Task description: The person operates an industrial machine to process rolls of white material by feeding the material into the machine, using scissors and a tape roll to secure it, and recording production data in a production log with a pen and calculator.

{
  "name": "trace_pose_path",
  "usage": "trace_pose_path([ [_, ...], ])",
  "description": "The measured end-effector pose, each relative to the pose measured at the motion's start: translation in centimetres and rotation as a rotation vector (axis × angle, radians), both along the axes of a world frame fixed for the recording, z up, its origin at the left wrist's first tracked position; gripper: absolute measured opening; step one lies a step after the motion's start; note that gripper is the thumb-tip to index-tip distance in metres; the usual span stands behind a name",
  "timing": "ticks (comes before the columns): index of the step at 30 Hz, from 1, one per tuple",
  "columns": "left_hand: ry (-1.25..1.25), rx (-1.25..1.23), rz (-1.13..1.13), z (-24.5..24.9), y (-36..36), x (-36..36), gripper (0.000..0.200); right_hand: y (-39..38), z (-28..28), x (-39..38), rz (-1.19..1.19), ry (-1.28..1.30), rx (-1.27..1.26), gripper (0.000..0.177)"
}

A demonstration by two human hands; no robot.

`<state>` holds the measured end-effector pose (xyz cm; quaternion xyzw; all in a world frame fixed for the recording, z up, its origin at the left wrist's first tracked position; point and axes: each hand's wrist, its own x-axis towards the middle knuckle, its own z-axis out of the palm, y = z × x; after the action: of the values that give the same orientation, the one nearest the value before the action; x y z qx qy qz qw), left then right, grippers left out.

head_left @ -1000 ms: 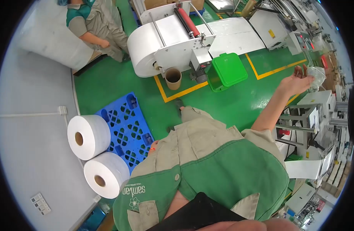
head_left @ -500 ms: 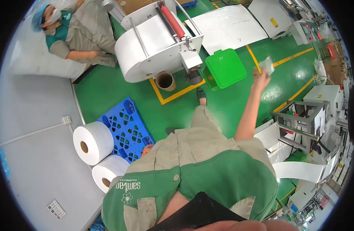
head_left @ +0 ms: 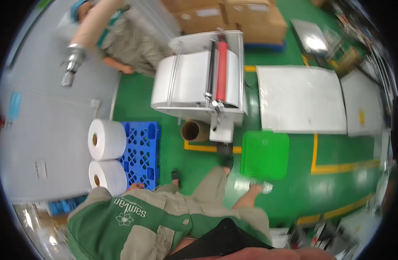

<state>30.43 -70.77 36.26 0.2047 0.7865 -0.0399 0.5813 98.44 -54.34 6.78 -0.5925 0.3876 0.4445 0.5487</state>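
Note:
My right hand point(head_left: 254, 189) is low on the right, just below the green lidded bin point(head_left: 265, 155) in the picture. Its fingers are closed on a small crumpled piece of clear plastic point(head_left: 267, 187). My left hand point(head_left: 137, 186) shows only in part beside my body, near the lower edge of the blue pallet point(head_left: 140, 149). Blur and my clothing hide whether its fingers are apart. Two white rolls point(head_left: 107, 139) with brown cores lie along the pallet's left side.
A machine with a wide white roll point(head_left: 186, 80) and a red roller point(head_left: 222, 71) stands ahead. Below it is a brown cardboard tube point(head_left: 195, 130). A white sheet point(head_left: 301, 100) lies to the right. Another person point(head_left: 132, 41) is beyond the machine, and cardboard boxes point(head_left: 251, 19) are stacked behind.
The view has turned and shifted as I walk. My right hand has come down towards my body, still with the plastic. The green bin now appears nearer to that hand.

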Motion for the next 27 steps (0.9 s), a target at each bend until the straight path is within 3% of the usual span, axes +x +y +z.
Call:
trace_pose_path([
  [2,0.016,0.004,0.012,0.5,-0.5,2.5,0.038,1.6,-0.9,0.2,-0.078,0.093,-0.062,0.071],
  [6,0.018,0.014,0.035,1.9,-0.5,7.0,0.037,1.6,-4.7,0.6,-0.139,0.110,0.104,0.070],
  [8,0.004,0.034,0.040,2.2,0.0,8.5,0.037,4.0,-2.7,0.8,-0.151,0.068,0.169,0.070],
  [10,-0.003,0.042,0.037,2.3,0.1,9.5,0.036,6.0,0.4,1.1,0.039,0.083,-0.044,0.067],
  [11,-0.007,0.043,0.035,2.3,0.2,9.8,0.036,6.3,0.6,2.2,-0.073,0.165,-0.114,0.055],
  [22,-0.113,-0.020,-0.020,-2.1,1.7,8.9,0.033,1.1,-6.6,0.4,-0.383,0.082,-0.132,0.045],
  [24,-0.131,-0.032,-0.042,-1.7,3.3,9.1,0.033,0.0,-6.5,-0.1,-0.516,0.115,-0.041,0.043],
  [26,-0.029,0.115,0.064,-0.8,5.9,11.2,0.033,-0.1,-5.1,0.0,-0.581,0.123,0.009,0.045],
  [27,0.028,0.093,0.048,0.3,7.7,12.5,0.033,0.1,-4.9,-0.1,-0.368,0.192,0.135,0.040],
])
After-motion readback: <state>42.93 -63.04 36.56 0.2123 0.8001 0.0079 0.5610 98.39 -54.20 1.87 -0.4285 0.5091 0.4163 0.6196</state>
